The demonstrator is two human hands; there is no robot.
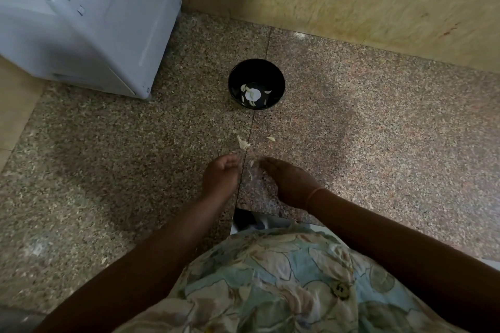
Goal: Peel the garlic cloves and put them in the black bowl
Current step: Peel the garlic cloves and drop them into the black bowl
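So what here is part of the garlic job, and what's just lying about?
Job: black bowl; cloves inside it; garlic pieces on the counter before it; pale scrap between left hand and right hand.
Lying about: white appliance, back left.

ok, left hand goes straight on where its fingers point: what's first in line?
Probably the garlic piece on the counter just past the left hand, well before the black bowl; hand height is unclear.

I'm in a home kitchen: speckled granite bench (378, 130), yellowish stone wall (351, 3) behind it, white appliance (89, 21) on my left.
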